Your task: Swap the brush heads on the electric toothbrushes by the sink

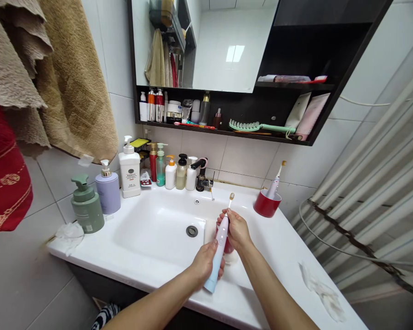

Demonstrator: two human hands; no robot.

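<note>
An electric toothbrush, pink at the top and pale blue at the base, is held tilted above the right part of the white sink. My left hand wraps round the lower part of its handle. Up near the neck, my right hand has its fingers closed on the brush, with the bristled head pointing up toward the faucet. Behind the toothbrush, a red cup in the sink is mostly hidden by my hands and the handle.
A black faucet stands at the sink's back. To the right, a red cup holds another electric toothbrush. Pump bottles line the left and back rim. A crumpled tissue lies on the right counter; a dark mirror cabinet hangs above.
</note>
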